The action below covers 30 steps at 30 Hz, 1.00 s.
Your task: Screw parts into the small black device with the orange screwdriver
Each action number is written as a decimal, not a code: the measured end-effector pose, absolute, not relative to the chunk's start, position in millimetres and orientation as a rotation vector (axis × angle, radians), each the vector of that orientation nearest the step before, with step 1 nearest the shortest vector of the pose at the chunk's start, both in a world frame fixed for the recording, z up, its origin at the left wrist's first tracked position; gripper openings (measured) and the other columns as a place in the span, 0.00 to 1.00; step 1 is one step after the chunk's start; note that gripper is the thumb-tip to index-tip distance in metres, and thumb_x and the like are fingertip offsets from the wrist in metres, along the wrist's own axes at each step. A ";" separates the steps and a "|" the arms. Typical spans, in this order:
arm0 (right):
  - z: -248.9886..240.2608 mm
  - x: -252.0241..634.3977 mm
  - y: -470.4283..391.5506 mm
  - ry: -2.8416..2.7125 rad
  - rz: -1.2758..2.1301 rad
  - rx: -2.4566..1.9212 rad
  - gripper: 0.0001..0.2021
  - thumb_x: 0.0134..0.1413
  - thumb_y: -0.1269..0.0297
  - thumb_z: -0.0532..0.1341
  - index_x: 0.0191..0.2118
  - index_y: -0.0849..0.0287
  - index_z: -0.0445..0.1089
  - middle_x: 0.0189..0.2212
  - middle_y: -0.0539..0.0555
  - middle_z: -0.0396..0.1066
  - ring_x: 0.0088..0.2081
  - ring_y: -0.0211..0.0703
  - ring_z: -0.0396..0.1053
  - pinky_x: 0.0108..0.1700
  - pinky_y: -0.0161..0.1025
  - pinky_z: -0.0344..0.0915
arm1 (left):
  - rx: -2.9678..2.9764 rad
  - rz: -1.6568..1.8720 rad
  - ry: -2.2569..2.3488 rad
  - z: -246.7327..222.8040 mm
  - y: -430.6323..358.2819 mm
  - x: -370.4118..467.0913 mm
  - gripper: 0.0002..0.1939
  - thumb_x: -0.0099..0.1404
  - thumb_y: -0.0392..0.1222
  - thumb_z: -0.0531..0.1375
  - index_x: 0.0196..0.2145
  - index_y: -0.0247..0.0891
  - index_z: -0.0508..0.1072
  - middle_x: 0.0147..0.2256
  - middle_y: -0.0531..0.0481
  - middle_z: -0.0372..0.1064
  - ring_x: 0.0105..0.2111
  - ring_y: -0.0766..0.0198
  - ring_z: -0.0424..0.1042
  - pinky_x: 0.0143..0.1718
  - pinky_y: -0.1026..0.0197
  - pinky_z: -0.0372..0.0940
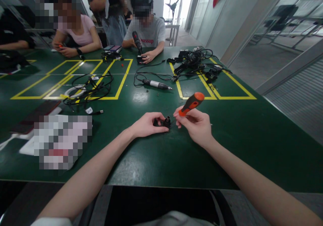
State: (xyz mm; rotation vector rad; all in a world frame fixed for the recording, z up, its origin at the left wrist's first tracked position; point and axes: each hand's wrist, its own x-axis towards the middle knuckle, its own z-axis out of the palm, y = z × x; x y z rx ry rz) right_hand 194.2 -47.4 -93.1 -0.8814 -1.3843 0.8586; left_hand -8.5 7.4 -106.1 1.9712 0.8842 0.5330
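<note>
On the green table [141, 158], my left hand [147, 125] pinches a small black part [167, 121] with a round, hollow top between thumb and fingers. What exactly the part is, I cannot make out. My right hand [195, 125] grips an orange and black screwdriver [193, 103] low on its handle, which tilts up to the right. Its thin shaft points down and left beside the black part. Whether the tip touches the part is too small to tell.
An electric screwdriver [156, 84] lies beyond my hands. Tangled black cables [196, 62] lie at the back right, more cables [88, 88] at the left. A phone [35, 116] rests at the left. Across the table, a person [148, 30] holds a power tool [136, 41].
</note>
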 end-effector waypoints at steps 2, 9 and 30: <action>-92.1 194.0 -46.2 -1.378 0.865 -0.879 0.15 0.54 0.51 0.73 0.29 0.58 0.78 0.28 0.52 0.76 0.22 0.35 0.71 0.22 0.35 0.72 | 1.971 0.534 0.883 -107.0 7.6 -8.5 0.17 0.57 0.53 0.70 0.35 0.37 0.75 0.30 0.55 0.69 0.29 0.67 0.63 0.33 0.63 0.59; -95.7 195.1 -44.6 -1.335 0.988 -0.807 0.15 0.58 0.50 0.70 0.38 0.57 0.76 0.28 0.52 0.80 0.22 0.38 0.74 0.25 0.37 0.75 | 1.961 0.522 0.894 -107.6 8.0 -9.2 0.17 0.57 0.53 0.71 0.35 0.37 0.75 0.30 0.55 0.70 0.29 0.66 0.64 0.34 0.63 0.60; -96.8 194.4 -46.0 -1.327 1.018 -0.769 0.16 0.57 0.51 0.72 0.40 0.54 0.69 0.29 0.48 0.77 0.24 0.36 0.73 0.30 0.37 0.75 | 1.961 0.508 0.905 -105.2 7.2 -8.3 0.18 0.57 0.53 0.70 0.36 0.37 0.76 0.31 0.54 0.71 0.31 0.65 0.65 0.35 0.62 0.61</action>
